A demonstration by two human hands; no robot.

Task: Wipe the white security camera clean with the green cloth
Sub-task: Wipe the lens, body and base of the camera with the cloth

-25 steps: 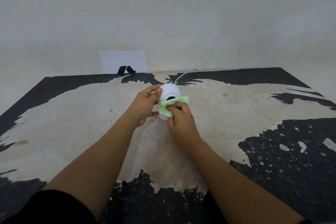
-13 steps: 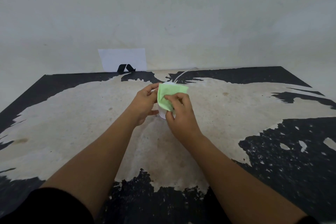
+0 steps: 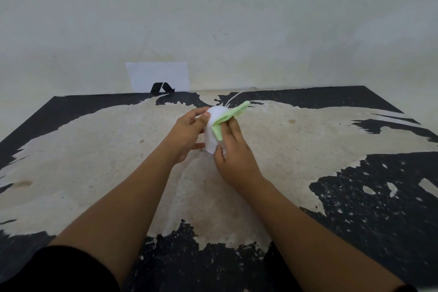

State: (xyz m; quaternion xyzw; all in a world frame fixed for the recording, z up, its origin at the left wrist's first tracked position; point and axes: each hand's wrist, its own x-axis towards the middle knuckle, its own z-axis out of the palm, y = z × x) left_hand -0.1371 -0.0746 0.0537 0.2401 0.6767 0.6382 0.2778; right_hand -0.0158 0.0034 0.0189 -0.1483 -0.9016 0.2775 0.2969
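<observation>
The white security camera stands upright in the middle of the worn table. My left hand grips its left side, thumb near the rounded top. My right hand presses the green cloth against the camera's right side; one end of the cloth sticks out up and to the right past the top. The camera's lens is hidden. A thin white cable runs from behind the camera toward the wall.
The table has a beige surface with flaking black paint and ends at a pale wall. A white paper with a black mark leans on the wall behind the camera, left of the cable.
The cloth went from the camera's front, up over its top, and now lies on its right side with a corner flared out. My left hand stayed on the camera.
</observation>
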